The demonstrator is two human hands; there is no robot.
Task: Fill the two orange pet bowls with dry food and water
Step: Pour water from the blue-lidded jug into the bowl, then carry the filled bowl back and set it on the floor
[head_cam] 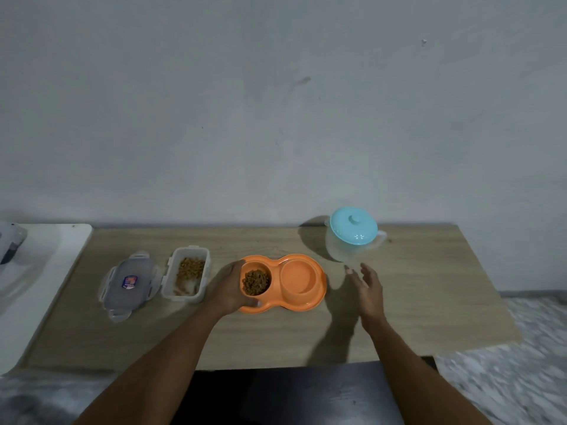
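Two hands over one wooden table, head view, dim light.
wall (276,102): grey, plain, a few scuffs, fills the upper half behind the table.
table (414,302): light wood, long edge against the wall, carries everything named below except the white surface.
white surface (46,286): sits just beside the table's left end; a blurred grey object lies at its far left corner, cannot tell what it is.
double bowl (306,302): orange, two round wells in one figure-eight tray, middle of the table.
left well (256,282): heaped with brown dry food.
right well (297,276): orange bottom visible, no food in it; cannot tell if it holds water.
jug (346,246): clear plastic, upright, handle pointing right, behind and to the right of the double bowl, apart from it.
jug lid (352,230): light blue, round, knob on top, seated on the jug.
food box (187,274): clear, rectangular, open, left of the double bowl, dry food mostly at its far end.
box lid (130,282): clear with snap flaps and a small sticker, flat on the table, touching or just beside the food box's left side.
left hand (227,286): curled round the left end of the double bowl, thumb on the near rim, fingers over the far rim, gripping it.
right hand (366,286): above the table between double bowl and jug, fingers spread and loose, holding nothing, touching neither.
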